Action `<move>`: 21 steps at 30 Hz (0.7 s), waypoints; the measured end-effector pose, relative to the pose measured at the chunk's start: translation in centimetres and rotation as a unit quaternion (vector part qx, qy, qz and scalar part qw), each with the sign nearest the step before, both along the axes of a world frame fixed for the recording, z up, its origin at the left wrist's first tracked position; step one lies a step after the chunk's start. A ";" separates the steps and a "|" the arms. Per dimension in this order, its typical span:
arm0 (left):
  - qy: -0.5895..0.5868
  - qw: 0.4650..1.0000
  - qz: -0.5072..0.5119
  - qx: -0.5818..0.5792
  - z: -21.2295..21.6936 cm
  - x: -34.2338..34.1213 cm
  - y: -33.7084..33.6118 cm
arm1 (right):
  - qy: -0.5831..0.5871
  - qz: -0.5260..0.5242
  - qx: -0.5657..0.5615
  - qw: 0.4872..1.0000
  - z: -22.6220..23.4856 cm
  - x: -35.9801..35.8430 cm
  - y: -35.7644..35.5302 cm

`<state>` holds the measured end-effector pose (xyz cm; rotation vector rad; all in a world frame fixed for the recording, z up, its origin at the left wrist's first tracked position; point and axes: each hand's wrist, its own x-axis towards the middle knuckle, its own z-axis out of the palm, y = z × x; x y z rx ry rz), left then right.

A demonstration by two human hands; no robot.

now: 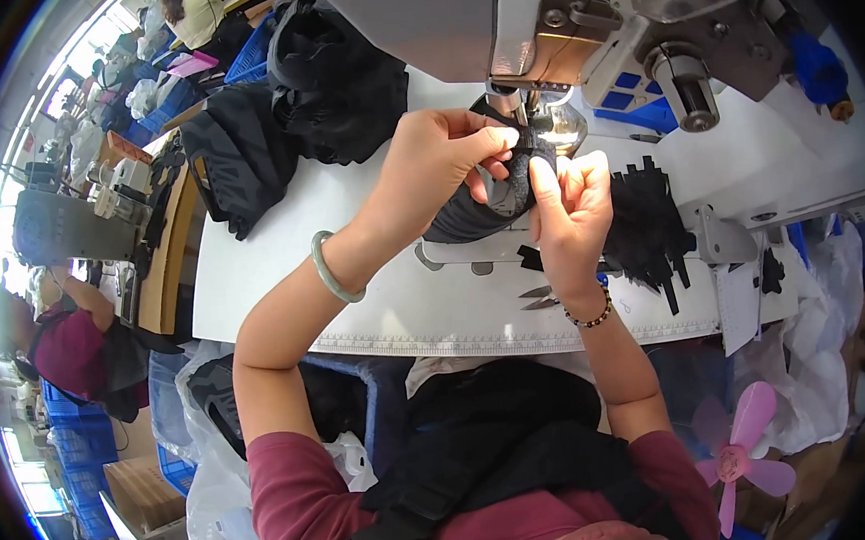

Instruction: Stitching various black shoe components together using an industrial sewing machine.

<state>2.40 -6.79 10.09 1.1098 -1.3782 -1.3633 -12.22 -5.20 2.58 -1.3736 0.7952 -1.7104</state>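
Observation:
My left hand (pixel 434 170) pinches a dark grey and black fabric piece (pixel 469 217) just in front of the needle area of a sewing machine (pixel 415 20). Closed as well, my right hand (pixel 574 210) grips the same piece at its right side, thumb and curled fingers near the presser foot (pixel 532 113). The piece curves round the machine's narrow arm, and its far part is hidden by my fingers and the machine head. Right of my right hand lies a bunch of short black strips (pixel 645 225). Small thread snips (pixel 538 298) rest by my right wrist.
Black fabric pieces (pixel 339 86) are heaped at the table's back left. A ruler strip (pixel 458 346) runs along the white table's (pixel 282 270) front edge. A pink fan (pixel 735 462) stands at lower right. Another person (pixel 72 345) sits at a machine on the left.

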 end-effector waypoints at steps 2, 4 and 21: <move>0.016 1.000 0.010 0.001 -0.2 -0.2 0.0 | -0.013 0.015 0.011 1.000 0.4 0.0 0.5; 0.042 0.999 0.015 0.022 -0.1 -0.5 -0.1 | 0.000 0.020 -0.019 1.000 -0.1 -0.4 0.2; -0.005 1.000 -0.002 0.031 0.8 -0.2 -0.4 | 0.145 -0.094 -0.169 0.970 -0.6 -0.5 -0.5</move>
